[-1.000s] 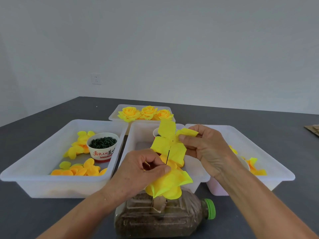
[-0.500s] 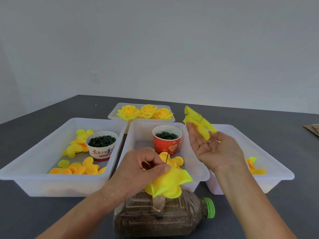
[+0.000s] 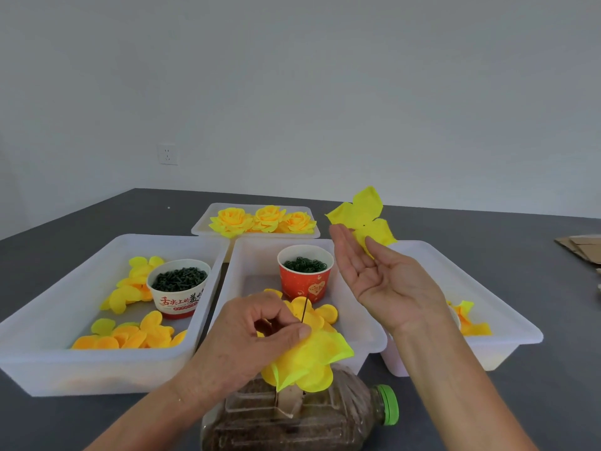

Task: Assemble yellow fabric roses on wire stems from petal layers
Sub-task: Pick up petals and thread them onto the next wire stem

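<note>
The left hand point(image 3: 260, 333) pinches the partly built rose point(image 3: 309, 356) on its wire stem point(image 3: 304, 307), above the bottle point(image 3: 292, 418) lying on the table point(image 3: 520, 402). The right hand point(image 3: 383, 281), palm up with straight fingers, carries a loose petal layer point(image 3: 364, 216) at its fingertips, over the trays.

Red cup point(image 3: 305, 275) crowds the wire point(image 3: 304, 306) — space rightward

Head-worn view, forward and downward
</note>
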